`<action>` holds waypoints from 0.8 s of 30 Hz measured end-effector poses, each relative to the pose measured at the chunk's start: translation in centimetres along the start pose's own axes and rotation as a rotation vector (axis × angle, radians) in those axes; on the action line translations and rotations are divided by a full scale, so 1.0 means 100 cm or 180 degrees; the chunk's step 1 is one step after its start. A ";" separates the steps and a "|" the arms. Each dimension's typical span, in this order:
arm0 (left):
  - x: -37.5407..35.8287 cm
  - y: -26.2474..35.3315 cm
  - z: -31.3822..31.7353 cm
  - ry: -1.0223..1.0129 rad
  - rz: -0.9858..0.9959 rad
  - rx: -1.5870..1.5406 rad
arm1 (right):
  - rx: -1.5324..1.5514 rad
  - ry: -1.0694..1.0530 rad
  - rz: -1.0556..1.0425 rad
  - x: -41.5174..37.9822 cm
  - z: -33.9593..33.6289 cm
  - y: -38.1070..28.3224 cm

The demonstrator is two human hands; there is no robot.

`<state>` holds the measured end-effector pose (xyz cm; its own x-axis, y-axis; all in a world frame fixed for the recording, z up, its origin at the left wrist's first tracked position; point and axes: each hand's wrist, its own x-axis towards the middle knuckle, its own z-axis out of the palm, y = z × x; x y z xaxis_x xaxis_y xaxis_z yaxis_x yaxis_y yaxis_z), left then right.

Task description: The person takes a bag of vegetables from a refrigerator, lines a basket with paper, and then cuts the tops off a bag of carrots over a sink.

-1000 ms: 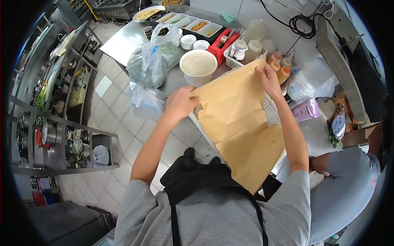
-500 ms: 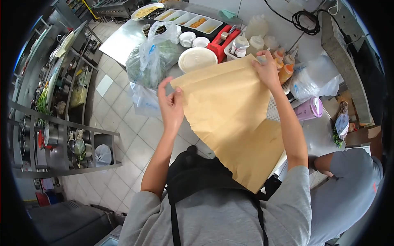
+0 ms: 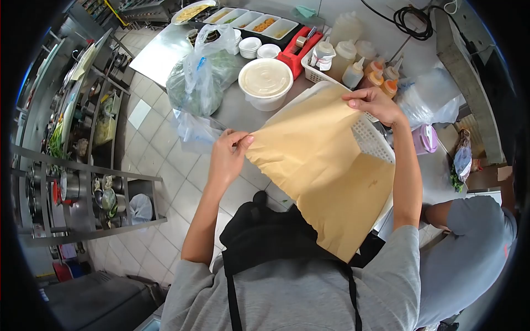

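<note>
A large sheet of brown paper (image 3: 314,160), possibly a bag, hangs between my hands in front of my apron. My left hand (image 3: 231,149) pinches its upper left corner. At the upper right corner my right hand (image 3: 375,105) grips the edge between thumb and fingers. Behind the paper, a white perforated basket (image 3: 371,138) shows in part. A lidded white tub (image 3: 265,80) stands on the counter just beyond the paper's top edge. Left of the tub sits a plastic bag with greens (image 3: 201,83).
Sauce bottles (image 3: 353,71) stand in a white basket at the back right, beside a red tool (image 3: 298,52). Food trays (image 3: 248,22) line the back. A purple container (image 3: 425,139) is at the right. Another person in grey (image 3: 469,248) bends at the lower right. Shelves (image 3: 88,165) are at the left.
Both my hands have come down and nearer to me with the paper's top edge. More of the white tub, the bottles and the perforated basket now shows.
</note>
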<state>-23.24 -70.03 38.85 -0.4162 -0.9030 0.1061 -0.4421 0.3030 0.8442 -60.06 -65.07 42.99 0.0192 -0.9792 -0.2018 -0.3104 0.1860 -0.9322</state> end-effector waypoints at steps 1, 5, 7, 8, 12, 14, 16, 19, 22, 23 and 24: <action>0.000 -0.001 0.000 -0.0017 0.0015 -0.0001 | -0.0436 0.0124 0.0087 -0.002 0.001 -0.004; 0.002 0.007 -0.001 0.0331 0.1002 0.0879 | -0.0737 0.0149 0.0035 0.000 -0.003 -0.001; 0.009 0.022 0.002 0.0459 0.1574 0.1656 | -0.0610 0.0288 -0.0060 0.000 0.000 -0.006; 0.016 0.033 0.010 0.0155 0.1609 0.1442 | -0.0614 0.0278 -0.0063 -0.001 0.002 -0.011; 0.044 0.076 0.034 -0.1098 0.0594 0.1009 | -0.0409 0.0311 -0.0274 -0.007 0.013 -0.027; 0.055 0.073 0.044 -0.1189 0.0606 0.0977 | -0.0309 0.0439 -0.0423 -0.008 0.011 -0.027; 0.058 0.072 0.050 -0.1330 0.0618 0.0946 | 0.0374 0.0449 -0.0413 -0.009 0.008 -0.016; 0.055 0.070 0.053 -0.1375 0.0464 0.0945 | 0.0882 0.0747 -0.0465 -0.008 0.009 -0.006; 0.049 0.069 0.058 -0.1009 0.0610 0.1088 | 0.1183 0.0597 -0.0351 -0.011 0.008 -0.010; 0.047 0.070 0.059 -0.0979 0.0656 0.1104 | 0.1183 0.0602 -0.0353 -0.013 0.009 -0.014; 0.046 0.071 0.060 -0.0950 0.0702 0.1121 | 0.1033 0.0539 -0.0215 -0.015 0.011 -0.018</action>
<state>-33.03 -70.22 42.16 -0.7159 -0.6953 0.0638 -0.5377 0.6072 0.5850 -58.49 -63.82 44.66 -0.1367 -0.9846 -0.1093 0.0041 0.1098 -0.9939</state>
